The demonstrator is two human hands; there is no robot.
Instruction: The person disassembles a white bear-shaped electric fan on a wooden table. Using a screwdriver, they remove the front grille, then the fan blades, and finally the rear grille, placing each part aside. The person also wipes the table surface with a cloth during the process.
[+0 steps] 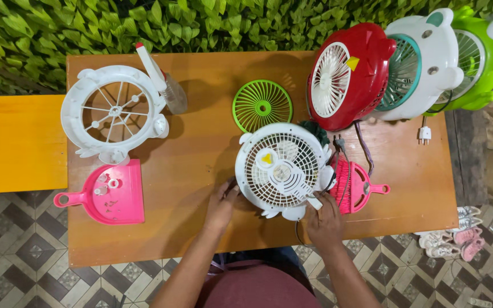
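A small white round fan with a grille and a yellow centre piece lies on the wooden table in front of me. My left hand grips its lower left edge. My right hand rests at its lower right edge, fingers closed around a small white tool or part whose tip touches the grille. A green round grille lies flat just beyond the fan. A white fan housing with open spokes lies at the far left.
A pink dustpan holding small parts sits at the left. A pink brush and pan lie right of the fan. Red, white and green fans stand at back right. A spray bottle stands behind the housing.
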